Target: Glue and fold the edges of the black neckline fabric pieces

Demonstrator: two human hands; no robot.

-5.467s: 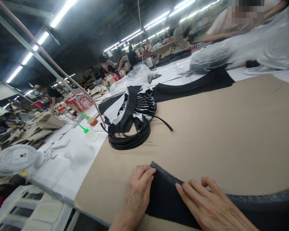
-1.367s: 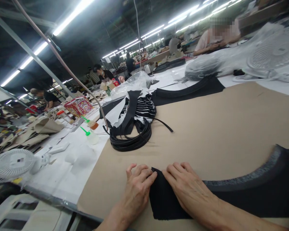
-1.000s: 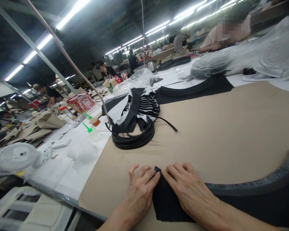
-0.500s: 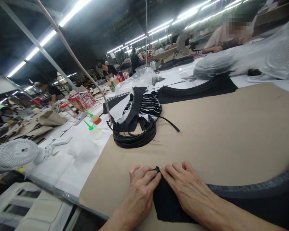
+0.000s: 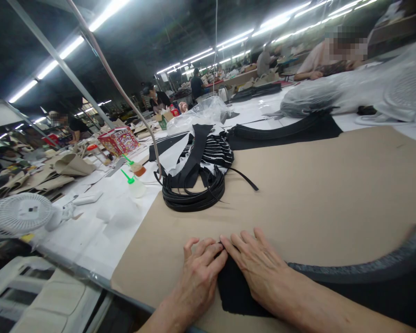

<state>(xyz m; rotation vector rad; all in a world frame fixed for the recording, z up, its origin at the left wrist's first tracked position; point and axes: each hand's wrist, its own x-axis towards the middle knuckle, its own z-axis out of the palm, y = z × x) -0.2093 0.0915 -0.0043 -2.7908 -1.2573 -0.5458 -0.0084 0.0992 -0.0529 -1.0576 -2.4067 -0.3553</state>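
Two hands at six o'clock: our left hand (image 5: 201, 273) pinching corner of black panel (image 5: 384, 291); our right hand (image 5: 258, 263) over it, thumb hidden, grip unclear. Panel runs six to four o'clock. Corner could crease crooked if our pinch slips or four-o'clock side drags.

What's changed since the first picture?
The right hand has moved left along the black cloth, close to the left hand; the grey strip no longer shows between them, and its right end has come into view. No new hold or release is evident. Unchanged: the left hand at the cloth's left corner, the coil and green-tipped bottles.
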